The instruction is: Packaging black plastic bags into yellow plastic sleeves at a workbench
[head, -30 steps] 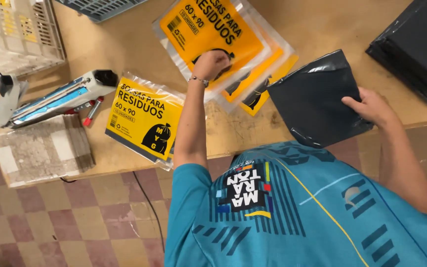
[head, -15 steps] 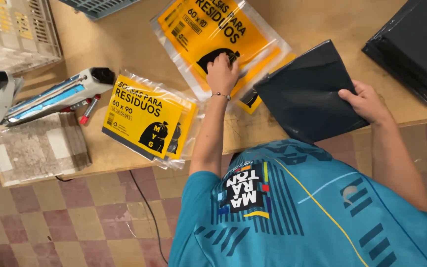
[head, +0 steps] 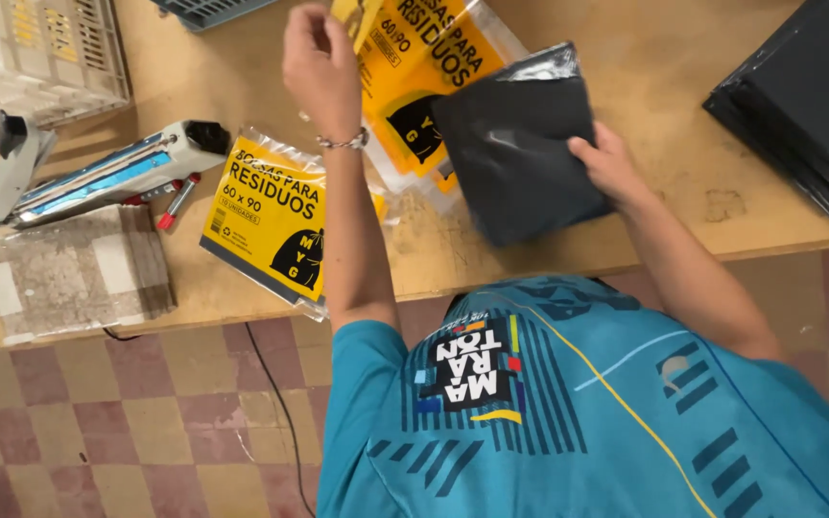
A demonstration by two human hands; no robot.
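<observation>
My left hand (head: 323,67) pinches the clear yellow-printed sleeve (head: 434,67) open near the surface's far edge while my right hand (head: 606,168), gripping the folded black bags (head: 520,144), should feed them in squarely, corners first.

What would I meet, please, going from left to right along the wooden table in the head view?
Heat sealer → sealed yellow bag packet → left hand lifting a yellow printed sleeve → folded black bags under the right hand → stack of black bags.
</observation>
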